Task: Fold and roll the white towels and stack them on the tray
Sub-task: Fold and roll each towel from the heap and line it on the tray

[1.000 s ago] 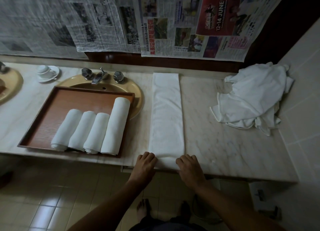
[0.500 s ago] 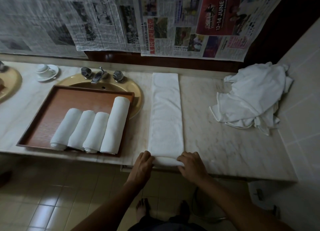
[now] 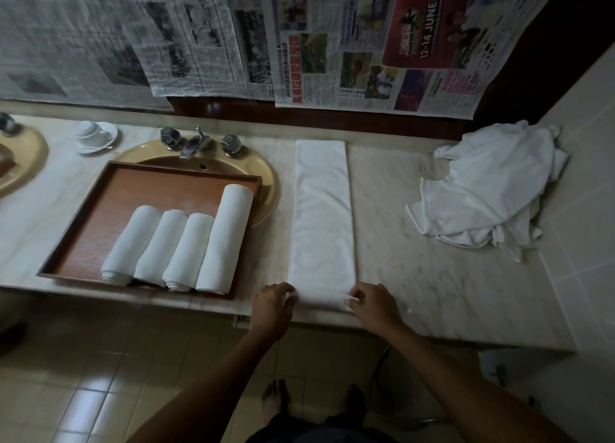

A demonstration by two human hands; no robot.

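Left hand (image 3: 273,304) and right hand (image 3: 372,304) pinch the folded towel's (image 3: 321,216) near end (roll hidden beneath curled fingers).

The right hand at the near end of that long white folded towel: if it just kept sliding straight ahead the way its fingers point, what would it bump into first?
The right hand pinches the near end of the long white folded towel, fingers aimed up and leftward. Going straight on, it would likely meet that towel's own strip first, long before the newspaper-covered wall.
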